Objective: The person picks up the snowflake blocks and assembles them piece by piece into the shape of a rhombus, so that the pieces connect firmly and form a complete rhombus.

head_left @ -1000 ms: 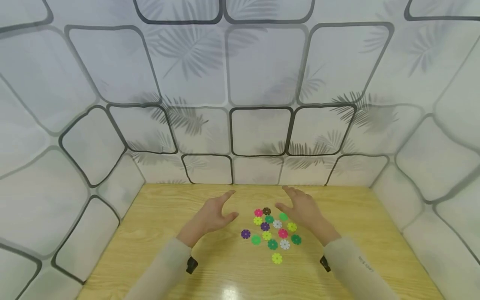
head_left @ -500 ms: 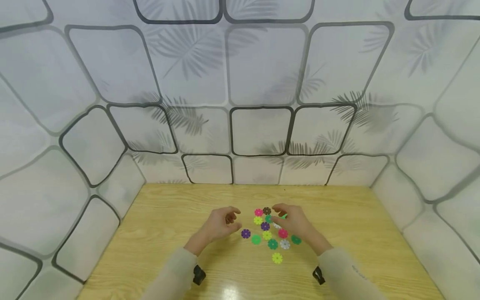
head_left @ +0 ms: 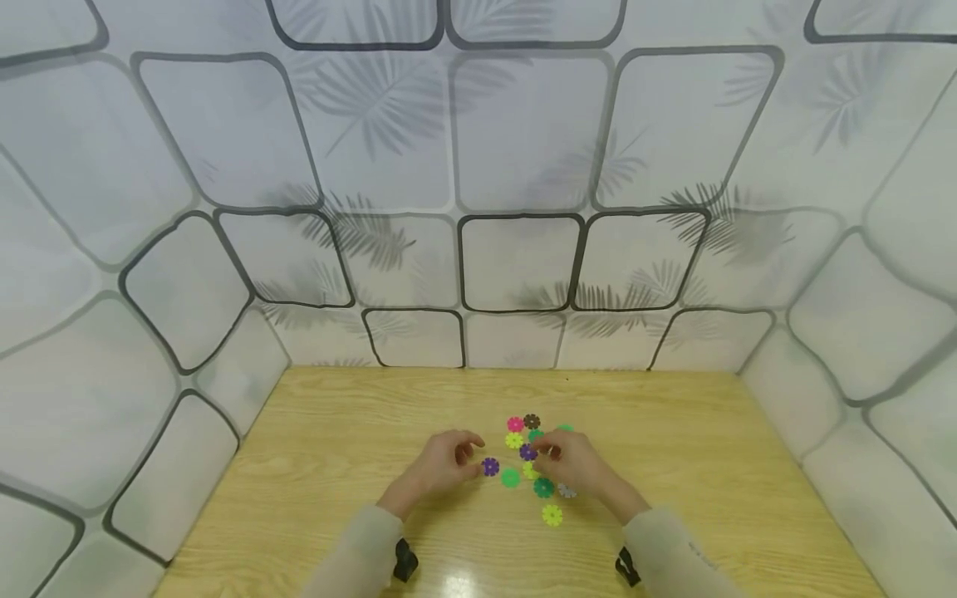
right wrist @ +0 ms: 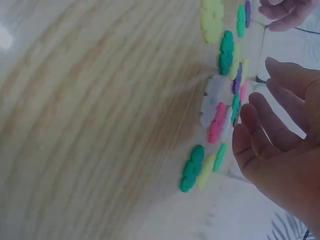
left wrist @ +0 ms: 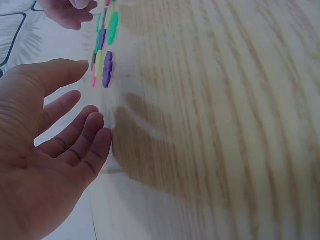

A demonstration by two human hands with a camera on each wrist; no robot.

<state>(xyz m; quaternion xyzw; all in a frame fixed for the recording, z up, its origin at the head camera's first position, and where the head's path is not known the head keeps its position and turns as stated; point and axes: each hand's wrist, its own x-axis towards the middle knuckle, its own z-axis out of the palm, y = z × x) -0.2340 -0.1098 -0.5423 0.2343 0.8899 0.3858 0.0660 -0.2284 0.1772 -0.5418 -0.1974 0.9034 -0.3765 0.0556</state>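
Observation:
Several notched plastic snowflake discs lie flat in a loose cluster. My left hand point(head_left: 443, 465) hovers left of them, fingers loosely bent and nothing between them, thumb tip close to a purple disc point(head_left: 489, 467). Over the cluster's right side is my right hand point(head_left: 581, 465), which hides some discs; its fingertips overlap another purple disc point(head_left: 527, 452) in the head view. Seen from the right wrist, that hand's fingers are apart and empty, with a pink disc point(right wrist: 216, 123), a white disc point(right wrist: 210, 100) and a dark green disc point(right wrist: 192, 169) beside them.
The discs lie on a wood-grain table point(head_left: 336, 432). Behind it and at both sides stand walls point(head_left: 516, 262) covered in stone-and-leaf pattern. A yellow disc point(head_left: 552, 516) lies nearest the front, and a brown disc point(head_left: 532, 421) sits at the back.
Both hands have come down and nearer the body, their fingers bending from outstretched to relaxed. The right hand has moved left over the cluster; the left has moved right toward the purple disc.

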